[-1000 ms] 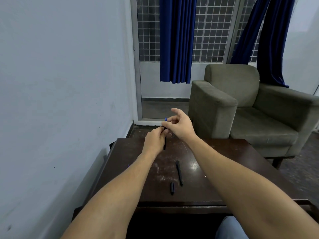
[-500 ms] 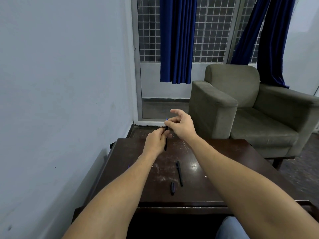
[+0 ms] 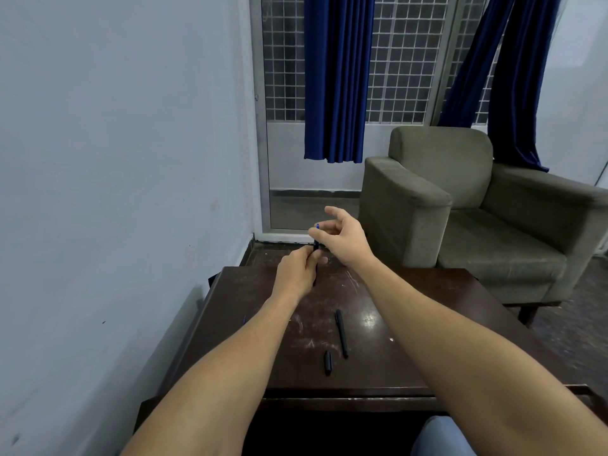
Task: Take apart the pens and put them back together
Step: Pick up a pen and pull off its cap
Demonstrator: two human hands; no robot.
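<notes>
Right hand [image 3: 345, 240]: thumb and forefinger pinch the upper end of a dark pen [image 3: 316, 245] with a blue tip, other fingers spread and lifted away. Left hand [image 3: 296, 273]: fingers curled tight round the pen's lower half, thumb pressed on the barrel. Pen is held roughly upright, in the air above the far edge of the table [image 3: 427, 324], touching both hands only. Can't tell whether it's one piece or two parts meeting under the fingers; the joint is hidden.

On the table, toward the near edge and about mid-width: a long black pen body [image 3: 341, 334] lying flat, running near-to-far. Just beside its near end, on the left, a short black cap [image 3: 328, 363], close but not touching.

Table top is dark wood, scuffed, with a light glare patch right of the pen body. Table's left edge sits near the wall [image 3: 115, 192]. Grey-green armchair [image 3: 477, 209] beyond the far right corner. Blue curtains [image 3: 337, 77] hang over the grilled window behind.
</notes>
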